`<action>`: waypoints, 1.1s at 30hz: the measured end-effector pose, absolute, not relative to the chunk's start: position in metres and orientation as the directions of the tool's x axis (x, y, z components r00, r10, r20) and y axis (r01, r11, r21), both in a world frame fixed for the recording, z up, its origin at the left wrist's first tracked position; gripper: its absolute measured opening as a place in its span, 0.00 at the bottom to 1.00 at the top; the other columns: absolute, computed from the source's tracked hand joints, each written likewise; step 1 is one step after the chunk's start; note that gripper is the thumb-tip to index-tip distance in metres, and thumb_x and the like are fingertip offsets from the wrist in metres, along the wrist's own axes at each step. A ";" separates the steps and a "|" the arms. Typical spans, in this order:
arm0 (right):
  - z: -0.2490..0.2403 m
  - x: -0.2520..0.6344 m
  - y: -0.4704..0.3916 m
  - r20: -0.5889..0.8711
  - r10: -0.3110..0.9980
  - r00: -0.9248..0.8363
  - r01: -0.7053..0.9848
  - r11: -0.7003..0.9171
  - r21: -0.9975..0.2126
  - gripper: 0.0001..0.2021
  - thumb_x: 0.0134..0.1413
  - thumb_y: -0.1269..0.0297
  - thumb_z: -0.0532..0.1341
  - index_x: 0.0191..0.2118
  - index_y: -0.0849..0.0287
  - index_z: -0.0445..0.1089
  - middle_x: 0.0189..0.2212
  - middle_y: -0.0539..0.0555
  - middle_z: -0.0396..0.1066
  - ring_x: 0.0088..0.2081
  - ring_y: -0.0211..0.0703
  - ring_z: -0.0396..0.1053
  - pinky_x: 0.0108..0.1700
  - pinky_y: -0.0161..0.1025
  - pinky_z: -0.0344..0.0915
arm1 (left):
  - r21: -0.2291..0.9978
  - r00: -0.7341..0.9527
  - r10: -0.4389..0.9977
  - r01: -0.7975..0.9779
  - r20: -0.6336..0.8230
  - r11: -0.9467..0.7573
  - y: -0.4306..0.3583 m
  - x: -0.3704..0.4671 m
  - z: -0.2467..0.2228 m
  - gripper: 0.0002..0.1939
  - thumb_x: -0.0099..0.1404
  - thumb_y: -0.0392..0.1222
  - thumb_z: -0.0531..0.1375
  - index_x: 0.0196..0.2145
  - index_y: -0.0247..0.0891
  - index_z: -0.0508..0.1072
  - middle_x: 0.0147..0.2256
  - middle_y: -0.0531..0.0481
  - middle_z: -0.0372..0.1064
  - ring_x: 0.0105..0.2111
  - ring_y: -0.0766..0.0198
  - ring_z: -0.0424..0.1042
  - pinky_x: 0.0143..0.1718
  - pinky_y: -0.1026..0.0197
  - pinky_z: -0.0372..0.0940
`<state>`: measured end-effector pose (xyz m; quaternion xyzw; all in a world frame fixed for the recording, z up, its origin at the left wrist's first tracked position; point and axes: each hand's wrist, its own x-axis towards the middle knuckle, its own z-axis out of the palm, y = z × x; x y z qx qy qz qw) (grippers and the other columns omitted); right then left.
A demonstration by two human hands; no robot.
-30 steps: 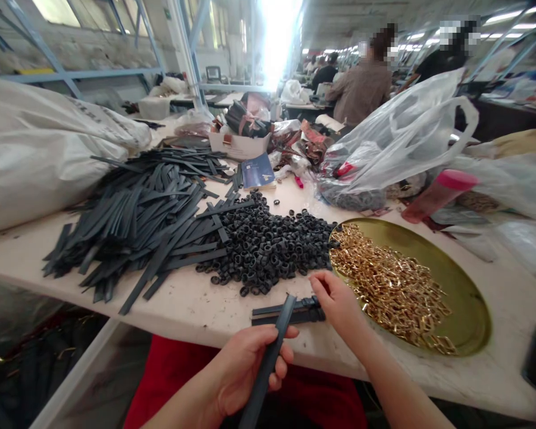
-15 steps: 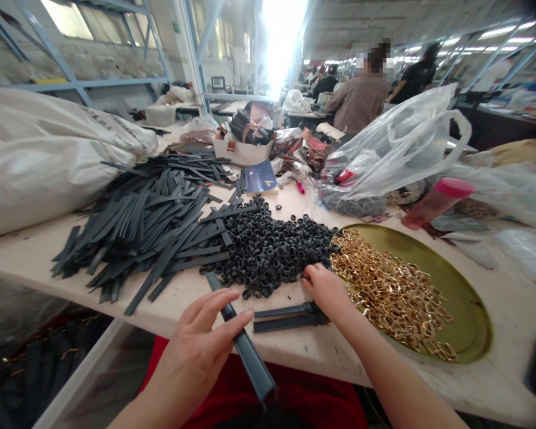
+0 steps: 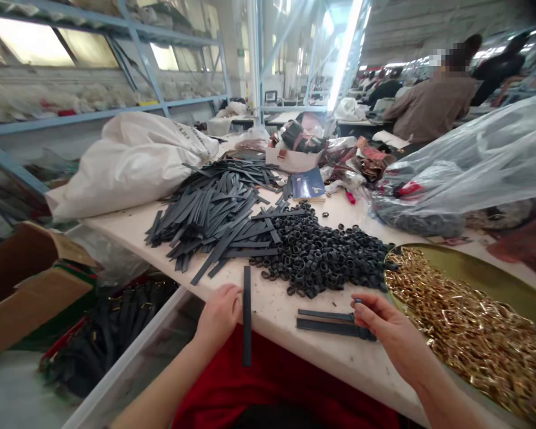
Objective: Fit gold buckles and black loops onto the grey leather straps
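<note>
My left hand (image 3: 218, 313) is closed at the table's front edge, its fingertips on a flat dark strap (image 3: 247, 328). That strap points away from me, its near end over my lap. Between the thumb and finger of my right hand (image 3: 379, 322) is a small dark loop (image 3: 356, 301), mostly covered by the fingertips. Just under this hand, two dark straps (image 3: 324, 326) lie side by side on the table. Beyond them spreads a heap of small black loops (image 3: 330, 256). A pile of loose dark strips (image 3: 218, 208) lies farther left.
At the right, a round brass-coloured tray (image 3: 455, 256) holds many gold metal buckles (image 3: 473, 322). Clear plastic bags (image 3: 482, 161) stand behind it. A white sack (image 3: 134, 161) and a blue booklet (image 3: 308, 183) are at the back. Low left is an open cardboard box (image 3: 31, 286).
My view has turned left. The strap at my left hand has swung from slanted to nearly straight ahead. My right hand has come away from the loop heap's edge with a loop pinched.
</note>
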<state>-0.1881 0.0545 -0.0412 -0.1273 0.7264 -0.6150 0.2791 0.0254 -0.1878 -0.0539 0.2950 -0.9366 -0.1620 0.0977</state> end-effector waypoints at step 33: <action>-0.055 -0.139 0.052 -0.361 -0.534 -0.765 0.435 -0.014 -0.901 0.14 0.43 0.56 0.64 0.33 0.59 0.67 0.31 0.50 0.68 0.28 0.35 0.66 0.37 0.38 0.65 | 0.756 -0.728 -0.245 -0.542 -0.641 -0.367 -0.082 -0.040 -0.028 0.06 0.51 0.33 0.52 0.28 0.38 0.55 0.20 0.56 0.67 0.17 0.71 0.67 0.19 0.70 0.59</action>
